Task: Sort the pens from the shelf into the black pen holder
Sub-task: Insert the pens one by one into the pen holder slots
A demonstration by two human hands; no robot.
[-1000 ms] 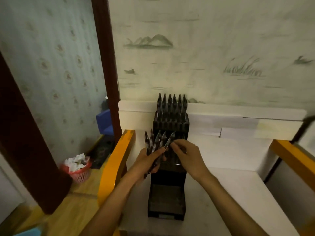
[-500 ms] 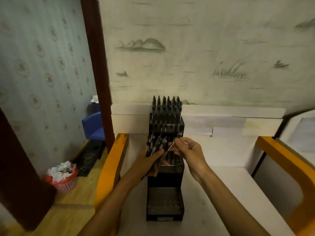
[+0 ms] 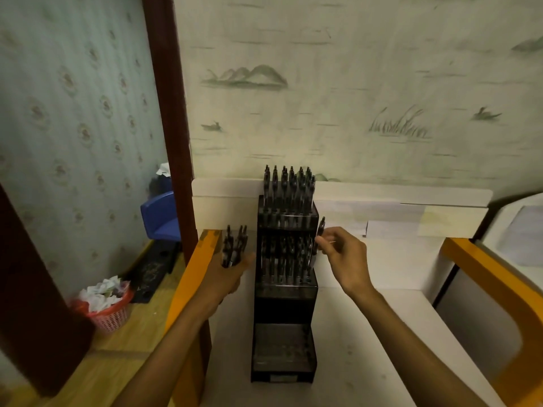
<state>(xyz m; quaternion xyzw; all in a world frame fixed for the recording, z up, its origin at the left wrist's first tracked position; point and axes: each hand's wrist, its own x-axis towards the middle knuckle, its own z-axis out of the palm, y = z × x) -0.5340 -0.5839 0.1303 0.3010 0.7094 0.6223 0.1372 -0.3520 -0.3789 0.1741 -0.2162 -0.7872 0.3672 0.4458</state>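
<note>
A tall black tiered pen holder [image 3: 284, 306] stands on the white shelf [image 3: 382, 333] against the wall. Its top tier is full of dark pens [image 3: 289, 186], and its middle tier holds several more. The lowest tier shows no pens. My left hand [image 3: 232, 271] grips a bunch of dark pens [image 3: 234, 248] just left of the holder. My right hand [image 3: 343, 254] pinches a single pen [image 3: 318, 236] upright at the holder's right edge, level with the middle tier.
An orange rail [image 3: 191, 274] borders the shelf on the left and another orange rail [image 3: 493, 286] on the right. A pink basket of crumpled paper [image 3: 107, 304] sits on the wooden floor at the left, behind it a blue stool [image 3: 161, 215].
My hands have parted: the left one moved left with its bunch, and the right one carried a single pen to the holder's right side. The camera tilted a little.
</note>
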